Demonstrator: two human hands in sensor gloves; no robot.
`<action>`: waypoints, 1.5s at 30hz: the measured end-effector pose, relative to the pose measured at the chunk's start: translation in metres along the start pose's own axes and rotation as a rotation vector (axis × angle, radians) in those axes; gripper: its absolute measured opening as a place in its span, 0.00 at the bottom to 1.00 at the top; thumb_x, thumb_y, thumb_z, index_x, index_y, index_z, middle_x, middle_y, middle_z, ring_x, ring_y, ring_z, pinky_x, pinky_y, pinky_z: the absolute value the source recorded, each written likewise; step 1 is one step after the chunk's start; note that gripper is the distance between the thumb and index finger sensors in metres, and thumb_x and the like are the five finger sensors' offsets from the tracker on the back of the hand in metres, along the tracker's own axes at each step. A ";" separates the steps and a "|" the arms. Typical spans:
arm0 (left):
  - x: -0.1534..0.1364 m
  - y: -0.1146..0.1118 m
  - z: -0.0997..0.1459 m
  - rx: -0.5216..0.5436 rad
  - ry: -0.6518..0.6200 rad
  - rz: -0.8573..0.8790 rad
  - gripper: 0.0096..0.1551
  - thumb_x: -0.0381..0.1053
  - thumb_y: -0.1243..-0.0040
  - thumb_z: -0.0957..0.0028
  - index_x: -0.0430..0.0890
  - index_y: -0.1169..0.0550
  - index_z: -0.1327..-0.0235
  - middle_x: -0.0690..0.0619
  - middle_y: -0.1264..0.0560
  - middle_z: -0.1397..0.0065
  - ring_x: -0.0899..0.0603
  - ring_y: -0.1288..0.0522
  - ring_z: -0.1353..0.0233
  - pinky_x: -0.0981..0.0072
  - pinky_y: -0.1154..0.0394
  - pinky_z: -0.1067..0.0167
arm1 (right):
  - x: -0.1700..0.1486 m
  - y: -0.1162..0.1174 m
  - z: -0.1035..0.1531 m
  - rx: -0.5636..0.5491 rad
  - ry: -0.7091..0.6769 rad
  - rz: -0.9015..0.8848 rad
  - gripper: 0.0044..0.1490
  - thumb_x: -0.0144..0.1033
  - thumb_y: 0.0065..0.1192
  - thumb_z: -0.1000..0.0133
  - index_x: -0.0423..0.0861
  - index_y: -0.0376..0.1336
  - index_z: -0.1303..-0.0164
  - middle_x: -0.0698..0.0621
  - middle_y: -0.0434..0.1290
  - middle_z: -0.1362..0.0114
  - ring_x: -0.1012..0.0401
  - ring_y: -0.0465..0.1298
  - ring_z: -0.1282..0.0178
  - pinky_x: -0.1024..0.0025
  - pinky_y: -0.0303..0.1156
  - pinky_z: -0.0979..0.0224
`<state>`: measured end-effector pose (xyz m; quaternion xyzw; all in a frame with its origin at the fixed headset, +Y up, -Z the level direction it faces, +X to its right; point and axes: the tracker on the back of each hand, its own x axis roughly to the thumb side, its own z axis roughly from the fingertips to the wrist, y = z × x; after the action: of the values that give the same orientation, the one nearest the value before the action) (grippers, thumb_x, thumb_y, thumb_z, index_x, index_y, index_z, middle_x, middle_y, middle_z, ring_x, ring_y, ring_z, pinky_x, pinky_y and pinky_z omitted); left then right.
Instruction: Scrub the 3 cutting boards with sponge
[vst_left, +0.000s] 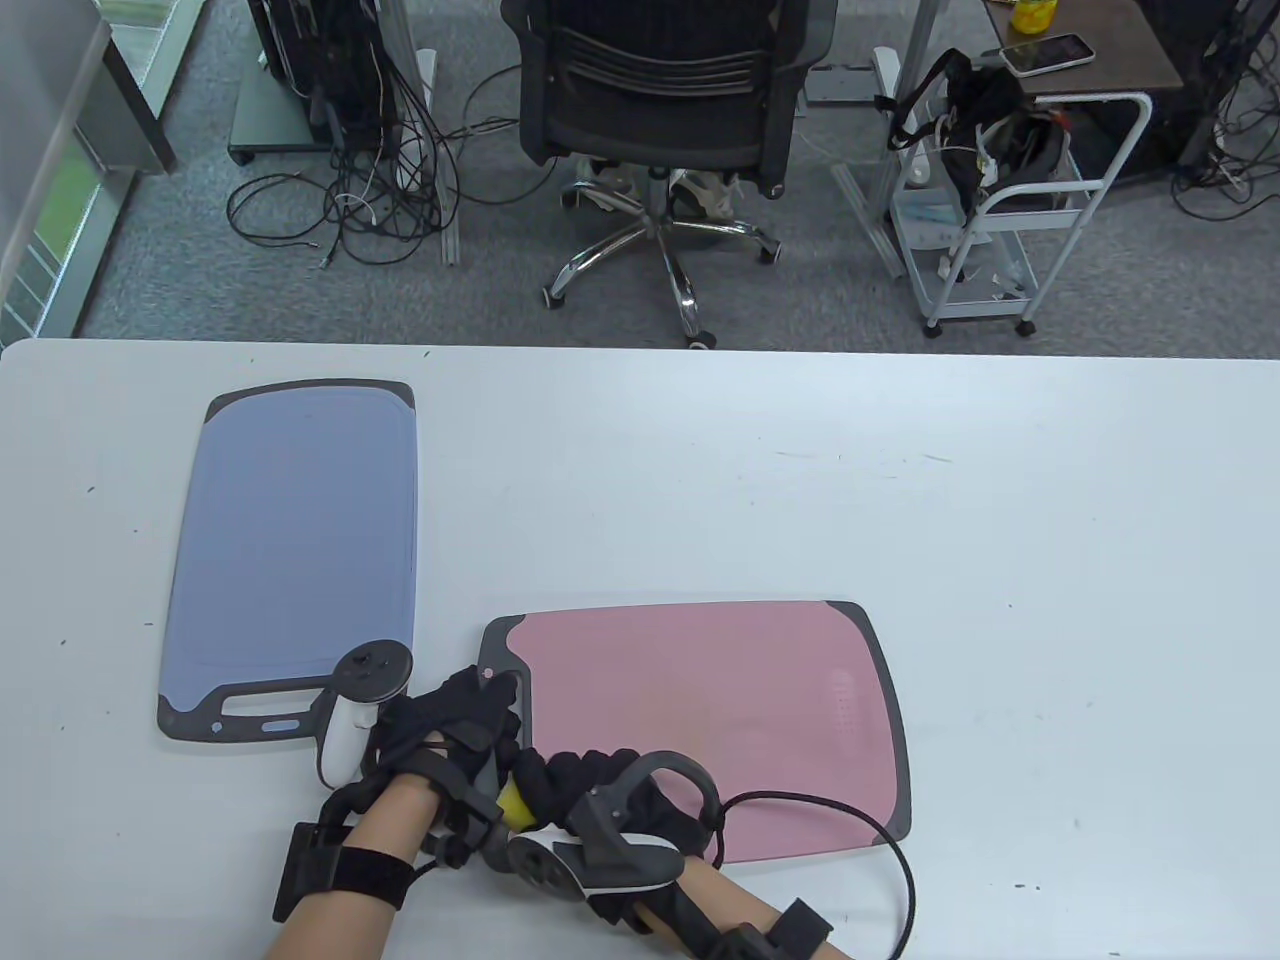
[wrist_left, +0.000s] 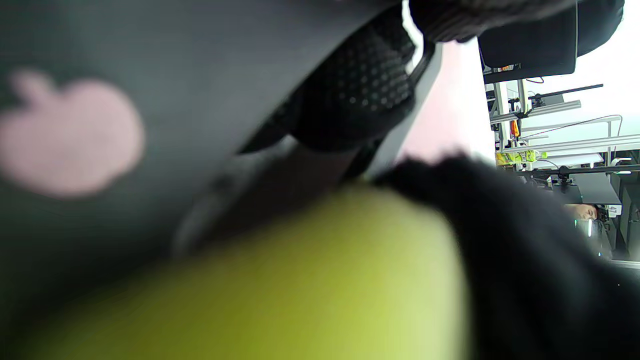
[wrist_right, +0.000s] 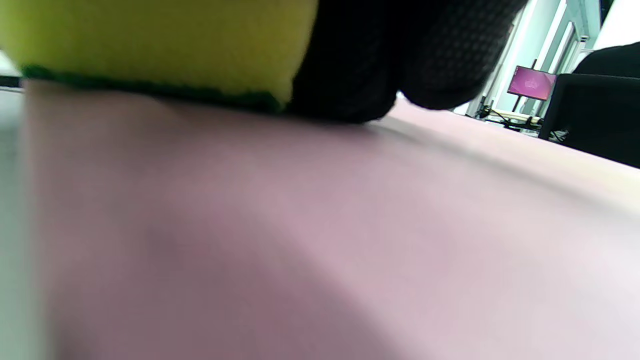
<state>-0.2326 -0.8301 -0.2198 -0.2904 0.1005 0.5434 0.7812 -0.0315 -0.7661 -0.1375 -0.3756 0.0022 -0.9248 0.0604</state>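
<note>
Right hand (vst_left: 600, 790), in a black knit glove with a grey-and-white tracker on its back, lies low over the near left corner of the pink cutting board (vst_left: 720, 700), fingers curled round a yellow sponge (vst_left: 512, 803). In the right wrist view the sponge (wrist_right: 150, 45) shows soft yellow foam over a thin dark green scouring layer that sits flat on the smooth, matte pink surface (wrist_right: 320, 240), with gloved fingertips (wrist_right: 350, 75) touching the board beside it.

Left hand (vst_left: 455, 715) rests on the dark grey handle end of the pink board, its fingers lying over the slotted grip at the board's left edge; whether they curl into the slot cannot be told. The left wrist view is mostly blur, showing yellow foam (wrist_left: 300, 280) just under dotted glove fabric.

Pink board is a rounded rectangle with a dark grey rim, lying lengthwise along the near side of the white bench (vst_left: 1000, 520); its near edge is close to the bench's front edge.

A blue cutting board (vst_left: 295, 540) of the same shape lies to the left, lengthwise away from the person, handle slot nearest them, close to the left hand's tracker. Broad bare bench surface lies to the right and beyond both boards.
</note>
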 end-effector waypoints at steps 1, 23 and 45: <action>0.000 0.000 0.000 0.002 0.000 -0.002 0.32 0.64 0.46 0.40 0.42 0.30 0.34 0.55 0.17 0.49 0.58 0.11 0.61 0.67 0.09 0.63 | -0.016 0.003 0.014 0.020 0.051 0.018 0.45 0.59 0.54 0.48 0.45 0.56 0.24 0.45 0.71 0.39 0.57 0.77 0.52 0.57 0.75 0.43; 0.001 -0.003 0.002 0.050 -0.001 -0.046 0.32 0.65 0.46 0.39 0.43 0.29 0.35 0.57 0.17 0.51 0.59 0.11 0.64 0.69 0.09 0.65 | -0.013 0.008 0.038 -0.014 0.030 -0.052 0.47 0.61 0.54 0.48 0.40 0.58 0.27 0.45 0.73 0.45 0.61 0.78 0.58 0.60 0.77 0.48; 0.001 -0.001 0.003 0.028 0.005 -0.015 0.32 0.65 0.46 0.39 0.43 0.29 0.35 0.56 0.17 0.50 0.58 0.11 0.63 0.68 0.09 0.65 | -0.190 0.040 0.187 0.185 0.511 -0.038 0.50 0.63 0.55 0.50 0.44 0.55 0.24 0.47 0.73 0.43 0.59 0.78 0.57 0.59 0.77 0.47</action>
<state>-0.2317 -0.8283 -0.2177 -0.2817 0.1080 0.5353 0.7889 0.2379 -0.7763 -0.1367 -0.1231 -0.0740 -0.9868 0.0748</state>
